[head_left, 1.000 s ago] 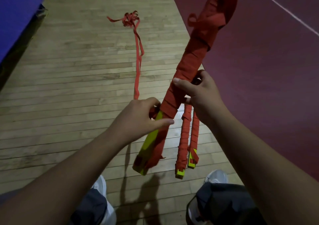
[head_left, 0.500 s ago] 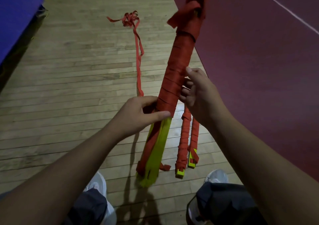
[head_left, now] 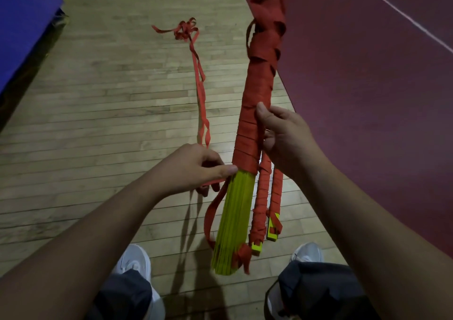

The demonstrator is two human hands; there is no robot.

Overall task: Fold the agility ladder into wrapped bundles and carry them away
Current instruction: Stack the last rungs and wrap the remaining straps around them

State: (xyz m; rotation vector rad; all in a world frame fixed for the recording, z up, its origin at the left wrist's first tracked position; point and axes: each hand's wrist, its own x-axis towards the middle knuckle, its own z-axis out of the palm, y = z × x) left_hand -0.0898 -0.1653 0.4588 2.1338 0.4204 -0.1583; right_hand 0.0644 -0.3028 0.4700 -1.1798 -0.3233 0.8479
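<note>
Both bare forearms reach forward and converge on the wrapped bundle [head_left: 257,86]. The left hand [head_left: 193,167], just left of its lower wrapping, pinches a strap [head_left: 208,219] between its thumb and curled fingers. The right hand [head_left: 286,135] grips the bundle's right side, thumb laid up along it, fingers curled behind.
</note>
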